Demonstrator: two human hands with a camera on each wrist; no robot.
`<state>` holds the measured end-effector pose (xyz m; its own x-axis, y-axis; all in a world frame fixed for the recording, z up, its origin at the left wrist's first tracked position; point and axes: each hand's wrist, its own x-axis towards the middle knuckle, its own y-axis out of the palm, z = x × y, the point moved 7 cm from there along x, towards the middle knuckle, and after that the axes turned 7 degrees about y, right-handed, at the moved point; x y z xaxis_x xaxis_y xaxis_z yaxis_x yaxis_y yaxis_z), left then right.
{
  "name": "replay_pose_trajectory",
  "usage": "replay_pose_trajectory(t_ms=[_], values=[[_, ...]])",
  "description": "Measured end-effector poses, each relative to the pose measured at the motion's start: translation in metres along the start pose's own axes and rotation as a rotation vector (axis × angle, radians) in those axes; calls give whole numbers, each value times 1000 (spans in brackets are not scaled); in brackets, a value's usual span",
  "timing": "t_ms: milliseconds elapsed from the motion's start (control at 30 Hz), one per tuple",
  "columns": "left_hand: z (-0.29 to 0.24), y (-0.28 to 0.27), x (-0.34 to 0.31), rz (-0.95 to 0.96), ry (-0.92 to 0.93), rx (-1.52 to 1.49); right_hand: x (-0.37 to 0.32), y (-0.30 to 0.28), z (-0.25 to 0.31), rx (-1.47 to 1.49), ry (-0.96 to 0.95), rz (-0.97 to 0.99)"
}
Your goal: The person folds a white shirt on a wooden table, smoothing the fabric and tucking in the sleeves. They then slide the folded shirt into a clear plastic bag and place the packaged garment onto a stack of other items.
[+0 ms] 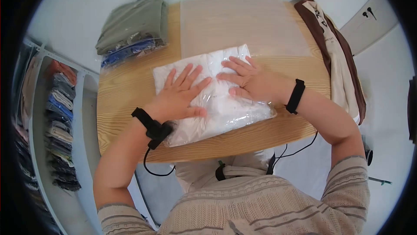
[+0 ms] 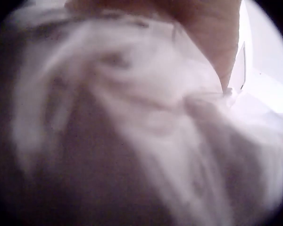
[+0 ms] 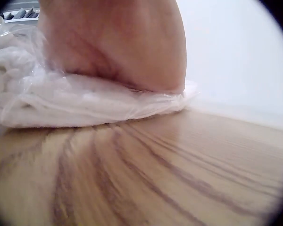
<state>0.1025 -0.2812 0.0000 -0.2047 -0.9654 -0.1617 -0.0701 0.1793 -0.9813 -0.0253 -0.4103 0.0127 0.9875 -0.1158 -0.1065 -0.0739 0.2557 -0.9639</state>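
A white folded garment in a clear plastic bag (image 1: 217, 104) lies flat and slightly askew on the wooden table. My left hand (image 1: 178, 98) presses on its left part with fingers spread. On its upper right part rests my right hand (image 1: 252, 80), fingers also spread. In the left wrist view the bagged garment (image 2: 151, 108) is close and blurred, under part of the left hand (image 2: 203, 33). The right wrist view shows the heel of the right hand (image 3: 118, 47) pressing on the bagged garment (image 3: 75, 101), which touches the table (image 3: 132, 174).
A bagged grey-green garment (image 1: 134, 22) with blue below lies at the back left. A translucent sheet (image 1: 243, 26) covers the table's back middle. Brown and cream clothing (image 1: 339, 61) lies along the right edge. Shelves with folded clothes (image 1: 61, 122) stand at left. Cables hang near the front edge.
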Motion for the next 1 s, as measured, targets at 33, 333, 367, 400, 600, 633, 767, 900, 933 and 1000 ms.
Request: replay_pose_trajectory(t_ms=[33, 333, 367, 400, 600, 633, 767, 900, 933, 1000], values=[[0, -1, 0, -15, 6, 14, 0, -1, 0, -10, 0, -7], [0, -3, 2, -34, -8, 21, 1, 2, 1, -66, 14, -30], [0, -4, 2, -7, -22, 17, 2, 3, 2, -66, 16, -24], [-2, -8, 1, -13, -27, 31, 2, 4, 2, -73, 11, -37], [-28, -56, -14, -62, -143, 89, 2, 1, 2, -74, 4, -28], [-39, -58, -23, -263, -1, 116, 1, 1, 2, -41, 4, -27], [-82, -58, -68, -160, -43, -39, 3, 0, -3, 102, 26, -25], [-73, -29, -110, -195, -149, -95, 4, -8, -4, 274, 85, -47], [-66, -20, -114, -242, -166, -112, 9, -10, -12, 365, 50, -118], [-59, -3, -116, -276, -160, -108, 9, -21, -23, 453, 13, -192]])
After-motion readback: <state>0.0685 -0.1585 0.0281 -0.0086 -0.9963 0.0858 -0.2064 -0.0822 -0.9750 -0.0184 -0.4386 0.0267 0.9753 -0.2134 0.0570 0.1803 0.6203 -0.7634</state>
